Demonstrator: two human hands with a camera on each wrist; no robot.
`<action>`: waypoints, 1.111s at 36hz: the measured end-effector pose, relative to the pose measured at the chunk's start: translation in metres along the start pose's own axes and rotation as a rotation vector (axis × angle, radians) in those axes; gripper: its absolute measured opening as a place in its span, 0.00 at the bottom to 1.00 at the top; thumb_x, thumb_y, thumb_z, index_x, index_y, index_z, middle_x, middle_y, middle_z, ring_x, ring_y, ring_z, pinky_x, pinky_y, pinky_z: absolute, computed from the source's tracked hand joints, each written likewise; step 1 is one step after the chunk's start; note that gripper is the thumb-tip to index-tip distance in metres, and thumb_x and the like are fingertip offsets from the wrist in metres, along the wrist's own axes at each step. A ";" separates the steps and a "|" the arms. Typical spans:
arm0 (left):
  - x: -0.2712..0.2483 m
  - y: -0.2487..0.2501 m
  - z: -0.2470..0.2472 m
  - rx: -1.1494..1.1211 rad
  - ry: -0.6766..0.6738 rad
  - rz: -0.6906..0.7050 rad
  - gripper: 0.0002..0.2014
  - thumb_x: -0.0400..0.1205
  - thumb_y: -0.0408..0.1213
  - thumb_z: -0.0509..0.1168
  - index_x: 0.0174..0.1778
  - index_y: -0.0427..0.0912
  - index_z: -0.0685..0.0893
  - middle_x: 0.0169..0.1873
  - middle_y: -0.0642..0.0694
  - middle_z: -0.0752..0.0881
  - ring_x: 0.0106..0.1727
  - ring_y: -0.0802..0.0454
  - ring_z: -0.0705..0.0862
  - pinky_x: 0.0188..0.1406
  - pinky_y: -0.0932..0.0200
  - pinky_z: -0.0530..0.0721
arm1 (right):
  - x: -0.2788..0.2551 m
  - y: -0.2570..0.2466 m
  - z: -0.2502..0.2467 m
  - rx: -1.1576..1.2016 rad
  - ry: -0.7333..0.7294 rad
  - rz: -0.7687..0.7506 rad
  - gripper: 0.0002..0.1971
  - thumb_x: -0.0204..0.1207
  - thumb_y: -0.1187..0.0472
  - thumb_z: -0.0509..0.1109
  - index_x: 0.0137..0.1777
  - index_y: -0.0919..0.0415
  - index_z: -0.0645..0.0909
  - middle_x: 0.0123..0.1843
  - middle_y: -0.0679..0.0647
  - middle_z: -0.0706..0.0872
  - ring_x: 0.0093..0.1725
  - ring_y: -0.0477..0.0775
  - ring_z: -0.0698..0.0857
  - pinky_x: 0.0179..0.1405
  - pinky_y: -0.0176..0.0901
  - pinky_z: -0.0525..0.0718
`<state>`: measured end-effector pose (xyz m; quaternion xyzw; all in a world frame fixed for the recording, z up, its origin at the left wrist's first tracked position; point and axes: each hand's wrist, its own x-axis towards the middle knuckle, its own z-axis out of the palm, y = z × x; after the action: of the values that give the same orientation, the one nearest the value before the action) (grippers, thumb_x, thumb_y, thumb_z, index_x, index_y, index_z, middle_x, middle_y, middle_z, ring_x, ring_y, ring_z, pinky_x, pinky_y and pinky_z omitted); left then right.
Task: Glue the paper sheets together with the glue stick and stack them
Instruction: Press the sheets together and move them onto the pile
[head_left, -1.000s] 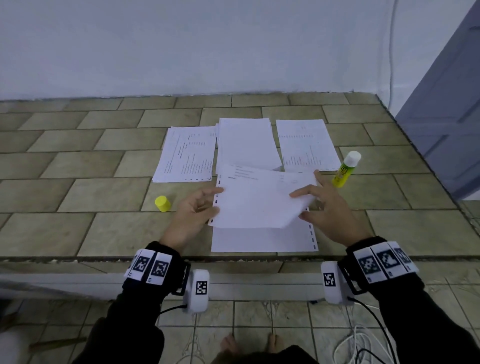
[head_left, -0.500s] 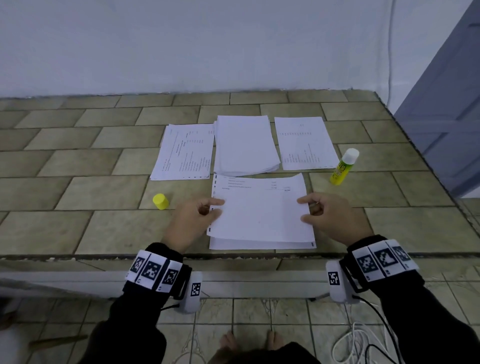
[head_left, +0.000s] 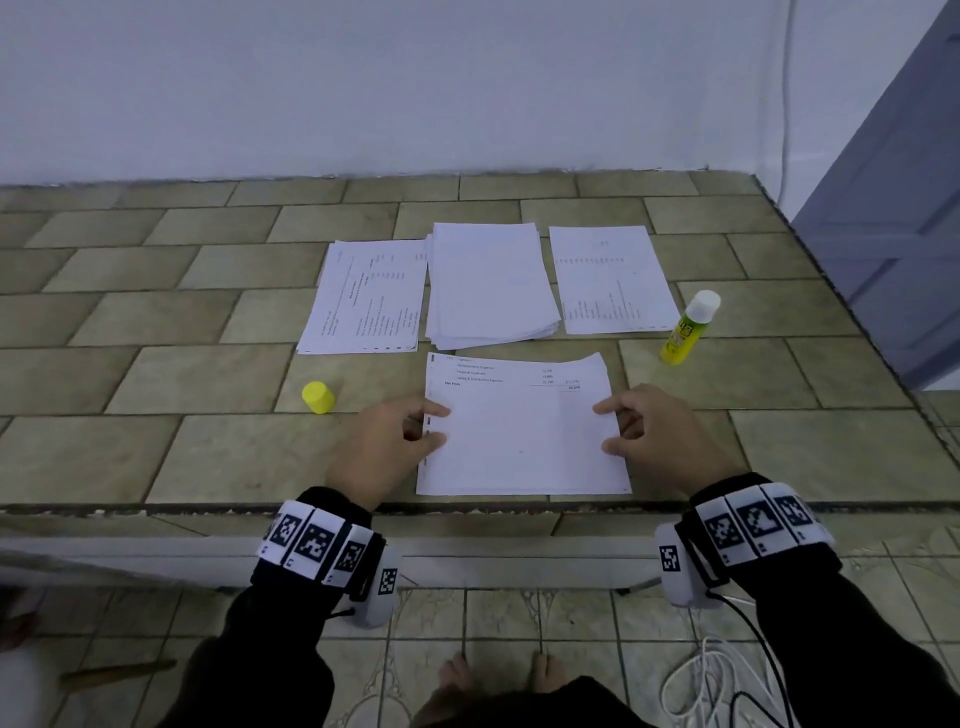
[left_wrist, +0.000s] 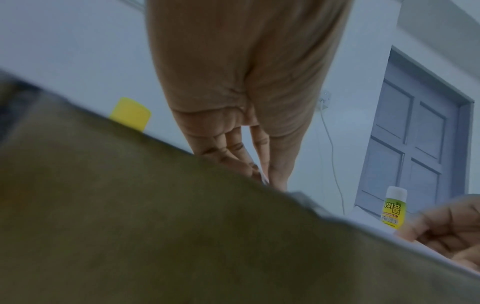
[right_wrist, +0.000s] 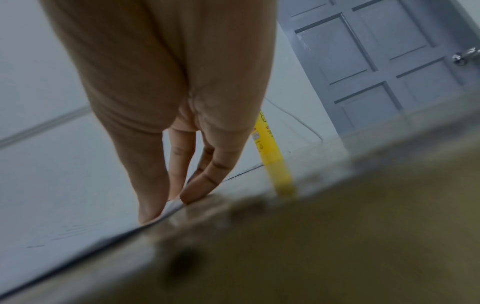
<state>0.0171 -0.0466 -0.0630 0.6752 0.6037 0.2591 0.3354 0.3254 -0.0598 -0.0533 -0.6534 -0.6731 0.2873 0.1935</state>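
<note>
A white sheet (head_left: 519, 431) lies flat on a second sheet at the tiled table's near edge; only a thin rim of the lower sheet (head_left: 519, 491) shows. My left hand (head_left: 434, 425) pinches the top sheet's left edge with thumb and fingertips, seen close in the left wrist view (left_wrist: 265, 176). My right hand (head_left: 608, 426) pinches its right edge the same way (right_wrist: 168, 203). The uncapped yellow glue stick (head_left: 688, 330) stands upright to the right of the sheets, apart from both hands. Its yellow cap (head_left: 318, 397) lies left of my left hand.
Behind the pair lie a printed sheet (head_left: 366, 299), a stack of white sheets (head_left: 488, 283) and another printed sheet (head_left: 610, 278). The table edge (head_left: 208, 506) runs just under my wrists. A grey door (head_left: 893, 218) stands at the right, and a white cable (head_left: 711, 680) lies on the floor.
The top sheet, held curled above the table a second ago, has come down flat onto the lower sheet. Both hands moved down and nearer with it, staying at its side edges.
</note>
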 end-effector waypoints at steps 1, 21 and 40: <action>0.000 -0.001 0.000 -0.009 0.001 0.002 0.14 0.77 0.34 0.76 0.49 0.60 0.85 0.35 0.46 0.86 0.37 0.58 0.82 0.40 0.66 0.80 | 0.000 0.001 0.000 0.008 -0.001 -0.001 0.19 0.70 0.67 0.79 0.61 0.56 0.84 0.48 0.51 0.80 0.43 0.44 0.81 0.40 0.24 0.76; 0.002 -0.013 0.003 -0.069 -0.003 0.001 0.15 0.75 0.34 0.78 0.50 0.60 0.88 0.36 0.51 0.86 0.36 0.64 0.82 0.39 0.71 0.79 | -0.003 0.005 -0.001 0.089 -0.033 0.005 0.20 0.70 0.67 0.79 0.61 0.55 0.83 0.47 0.45 0.77 0.44 0.43 0.82 0.45 0.27 0.80; 0.000 -0.012 0.001 -0.098 -0.029 -0.008 0.16 0.75 0.33 0.78 0.47 0.62 0.87 0.39 0.47 0.86 0.39 0.57 0.83 0.46 0.61 0.84 | -0.004 0.002 -0.003 0.093 -0.037 0.026 0.20 0.69 0.68 0.79 0.61 0.54 0.83 0.47 0.46 0.78 0.44 0.43 0.82 0.41 0.23 0.78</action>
<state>0.0102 -0.0462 -0.0731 0.6592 0.5882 0.2770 0.3779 0.3290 -0.0635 -0.0524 -0.6469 -0.6539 0.3331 0.2075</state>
